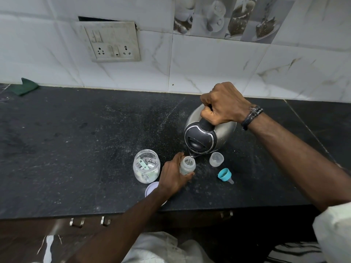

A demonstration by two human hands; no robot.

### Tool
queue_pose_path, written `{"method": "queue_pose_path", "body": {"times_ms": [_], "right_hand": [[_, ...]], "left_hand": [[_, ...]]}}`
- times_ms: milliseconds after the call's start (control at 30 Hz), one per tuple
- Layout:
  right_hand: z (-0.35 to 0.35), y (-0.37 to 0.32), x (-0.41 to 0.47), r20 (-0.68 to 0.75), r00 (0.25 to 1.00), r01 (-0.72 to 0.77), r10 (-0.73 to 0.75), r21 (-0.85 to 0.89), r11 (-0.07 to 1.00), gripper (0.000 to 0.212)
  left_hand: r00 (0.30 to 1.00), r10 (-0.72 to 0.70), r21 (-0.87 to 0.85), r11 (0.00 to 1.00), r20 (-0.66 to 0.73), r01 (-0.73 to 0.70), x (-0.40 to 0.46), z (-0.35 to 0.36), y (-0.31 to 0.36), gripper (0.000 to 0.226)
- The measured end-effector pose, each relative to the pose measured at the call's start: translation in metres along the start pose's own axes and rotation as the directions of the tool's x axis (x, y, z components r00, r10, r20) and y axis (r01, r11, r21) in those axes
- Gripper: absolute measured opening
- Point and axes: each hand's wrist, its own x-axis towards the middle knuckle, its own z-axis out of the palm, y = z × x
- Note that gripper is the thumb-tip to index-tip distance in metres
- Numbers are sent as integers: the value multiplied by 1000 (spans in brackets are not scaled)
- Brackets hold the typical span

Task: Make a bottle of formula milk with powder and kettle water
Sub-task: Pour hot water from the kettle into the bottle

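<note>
Right hand [223, 104] grips the tilted steel kettle [207, 133], pouring into the small clear baby bottle [187, 165] clasped by left hand [173, 174]; a wavering spout could scald those fingers.

Before you: black speckled stone counter [76, 149]; white marble-look wall tiles [209, 63]; grimy switch-and-socket plate [112, 41]; decorative cup-print tiles [228, 18]; green cloth [25, 86]; metal drawer handles [89, 222] below.

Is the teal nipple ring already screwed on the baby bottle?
No, the teal nipple ring lies on the counter, apart from the open bottle that the left hand holds.
</note>
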Motion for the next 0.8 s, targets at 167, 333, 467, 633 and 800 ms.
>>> {"method": "queue_pose_path", "body": {"times_ms": [167, 333, 467, 633, 800], "right_hand": [[0, 0, -1, 5, 1000, 2, -2, -13, 1000, 25], [1, 2, -3, 7, 1000, -1, 1, -12, 1000, 26], [3, 2, -4, 9, 1000, 0, 1, -21, 1000, 26], [6, 9, -5, -3, 1000, -17, 17, 16, 1000, 28], [10, 23, -7, -31, 996, -83, 87, 109, 991, 26]], "left_hand": [[1000, -2, -9, 1000, 6, 2, 0, 0, 0, 77], [1000, 5, -3, 1000, -2, -5, 1, 1, -1, 75], [1000, 4, 2, 1000, 0, -4, 1, 2, -3, 76], [1000, -2, 9, 1000, -2, 2, 1, 2, -4, 78], [1000, -4, 13, 1000, 0, 4, 1, 3, -5, 78]]}}
